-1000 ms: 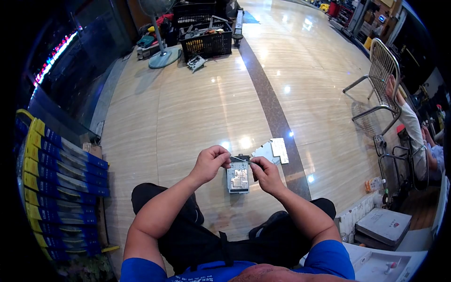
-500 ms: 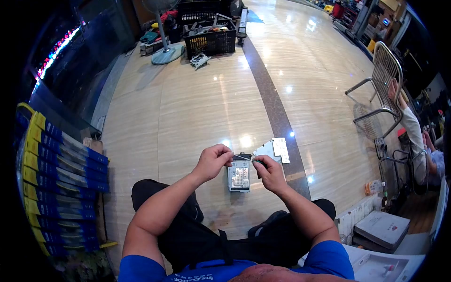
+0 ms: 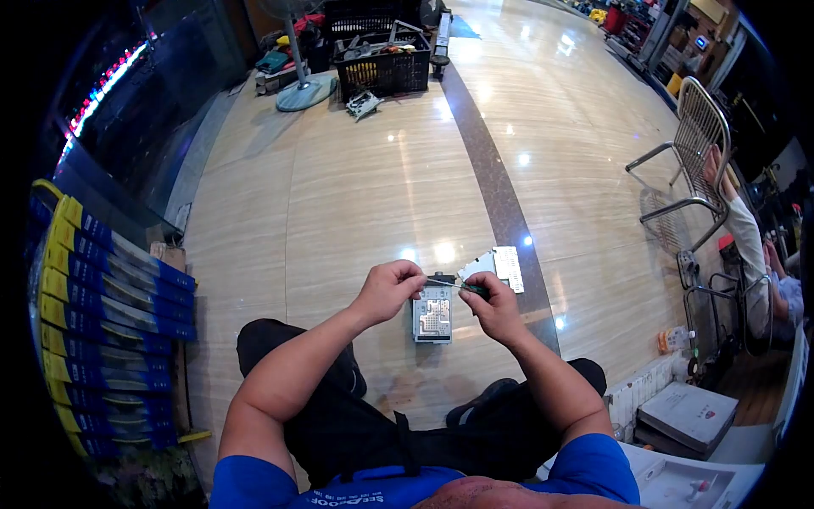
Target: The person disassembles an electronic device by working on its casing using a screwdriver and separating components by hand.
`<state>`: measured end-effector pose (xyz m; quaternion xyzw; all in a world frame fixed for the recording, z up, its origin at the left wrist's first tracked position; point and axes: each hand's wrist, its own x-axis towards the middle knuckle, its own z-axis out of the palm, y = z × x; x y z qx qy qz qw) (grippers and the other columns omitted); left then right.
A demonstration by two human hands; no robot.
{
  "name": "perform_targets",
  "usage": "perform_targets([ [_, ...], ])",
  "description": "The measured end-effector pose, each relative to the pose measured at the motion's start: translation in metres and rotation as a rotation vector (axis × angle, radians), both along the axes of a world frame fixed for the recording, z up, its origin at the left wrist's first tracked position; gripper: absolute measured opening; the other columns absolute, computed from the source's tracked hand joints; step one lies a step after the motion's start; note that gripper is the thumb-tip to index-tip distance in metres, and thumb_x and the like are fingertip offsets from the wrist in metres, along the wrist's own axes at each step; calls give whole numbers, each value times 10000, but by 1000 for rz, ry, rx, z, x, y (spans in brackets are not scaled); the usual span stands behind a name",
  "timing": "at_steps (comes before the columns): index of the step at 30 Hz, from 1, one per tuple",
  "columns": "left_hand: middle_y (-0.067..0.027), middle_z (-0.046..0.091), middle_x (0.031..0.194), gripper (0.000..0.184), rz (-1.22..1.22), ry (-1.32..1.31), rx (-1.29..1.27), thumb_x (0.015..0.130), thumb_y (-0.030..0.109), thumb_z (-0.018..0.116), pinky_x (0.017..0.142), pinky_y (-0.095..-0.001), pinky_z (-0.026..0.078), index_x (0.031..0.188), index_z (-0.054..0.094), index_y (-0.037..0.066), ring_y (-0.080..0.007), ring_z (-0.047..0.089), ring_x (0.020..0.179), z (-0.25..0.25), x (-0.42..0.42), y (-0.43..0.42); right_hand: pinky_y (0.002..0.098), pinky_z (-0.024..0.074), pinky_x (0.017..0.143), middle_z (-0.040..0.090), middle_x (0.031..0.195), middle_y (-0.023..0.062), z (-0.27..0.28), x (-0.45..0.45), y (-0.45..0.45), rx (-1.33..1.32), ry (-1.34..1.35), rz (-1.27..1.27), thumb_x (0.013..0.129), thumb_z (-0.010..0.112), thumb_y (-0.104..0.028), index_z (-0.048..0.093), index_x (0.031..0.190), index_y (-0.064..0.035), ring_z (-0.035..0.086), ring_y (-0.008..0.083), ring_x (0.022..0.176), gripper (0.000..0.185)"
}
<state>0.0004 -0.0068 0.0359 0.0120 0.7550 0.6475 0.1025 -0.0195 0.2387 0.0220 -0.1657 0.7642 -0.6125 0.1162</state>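
Observation:
My right hand [image 3: 495, 307] is closed around the green handle of a thin screwdriver [image 3: 447, 283]. Its shaft points left, toward my left hand [image 3: 392, 288], whose thumb and fingers are pinched together at the tip end. Whether those fingers also hold something small is hidden. Beneath the shaft, between both hands, a silvery metal-cased device [image 3: 433, 316] with a perforated top lies on the floor. Just beyond my right hand is a flat pale metal panel [image 3: 509, 268], angular in outline and with slots along one side.
Blue-and-yellow boxes [image 3: 119, 314] are stacked at left. A fan base [image 3: 305, 93] and a black crate of parts [image 3: 384, 72] stand at the back. At right are a metal chair [image 3: 702, 127], a person's arm [image 3: 740, 229] and a grey flat box [image 3: 688, 414].
The screwdriver and my right hand have shifted slightly, with the handle turned a little. My left hand stays pinched in nearly the same place.

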Motion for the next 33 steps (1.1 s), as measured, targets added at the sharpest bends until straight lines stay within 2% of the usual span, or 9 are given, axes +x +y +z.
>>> perform_targets([
  [8, -45, 659, 839, 128, 3, 27, -88, 953, 100, 592, 709, -264, 561, 937, 636, -19, -111, 651, 748, 1, 0, 1, 272, 503, 701, 661, 862, 82, -1, -2, 1, 30, 34, -22, 889, 699, -98, 649, 1034, 16, 615, 134, 791, 191],
  [12, -48, 659, 841, 126, 0, 29, -106, 952, 95, 591, 705, -263, 560, 939, 637, -21, -111, 650, 752, 0, 1, 1, 273, 507, 704, 658, 868, 81, 3, 1, -1, -4, -1, -7, 892, 696, -94, 633, 1034, 19, 615, 130, 797, 192],
  [15, -49, 657, 843, 121, 6, 22, -90, 953, 90, 588, 704, -263, 561, 940, 636, -20, -112, 649, 756, -1, 0, 2, 274, 509, 703, 654, 865, 81, 7, 2, -1, -5, 95, -12, 893, 692, -89, 615, 1036, 19, 613, 125, 800, 195],
  [21, -48, 653, 842, 120, 2, 11, -65, 957, 91, 585, 709, -267, 563, 941, 633, -18, -113, 649, 762, 0, 1, 1, 271, 508, 696, 650, 853, 79, 2, 0, 0, -21, -19, 18, 896, 695, -95, 612, 1029, 19, 607, 118, 786, 194],
  [23, -49, 652, 839, 125, 0, 17, -66, 961, 96, 583, 710, -269, 564, 940, 632, -18, -115, 650, 761, 0, 1, 1, 213, 414, 534, 569, 740, -19, -3, -1, -1, -11, 118, 8, 929, 661, -98, 608, 1019, -14, 507, 47, 616, 134],
  [26, -60, 680, 783, 139, 43, 55, -24, 934, 108, 608, 639, -261, 531, 925, 656, -23, -105, 653, 683, -3, 2, 2, 215, 412, 524, 568, 719, -21, -5, 0, -1, -10, 105, 2, 933, 661, -113, 625, 1017, -12, 502, 45, 598, 136],
  [27, -60, 680, 783, 139, 43, 55, -24, 934, 108, 608, 639, -261, 531, 925, 656, -23, -105, 653, 683, -4, 1, 2, 215, 412, 524, 568, 719, -21, -3, 0, -1, -10, 105, 2, 933, 661, -113, 625, 1017, -12, 502, 45, 598, 136],
  [29, -59, 678, 781, 139, 42, 60, -10, 934, 108, 609, 640, -260, 532, 924, 656, -23, -104, 651, 682, -6, 1, 1, 269, 501, 686, 653, 851, 72, 0, 0, 0, 52, -11, 11, 901, 687, -92, 635, 1057, 15, 595, 115, 752, 196],
  [33, -56, 676, 778, 134, 45, 53, 8, 933, 104, 609, 641, -257, 532, 922, 657, -21, -102, 646, 680, -5, 1, 2, 268, 504, 697, 654, 866, 71, 9, 4, -3, -15, -86, 26, 901, 682, -82, 618, 1074, 14, 596, 113, 771, 208],
])
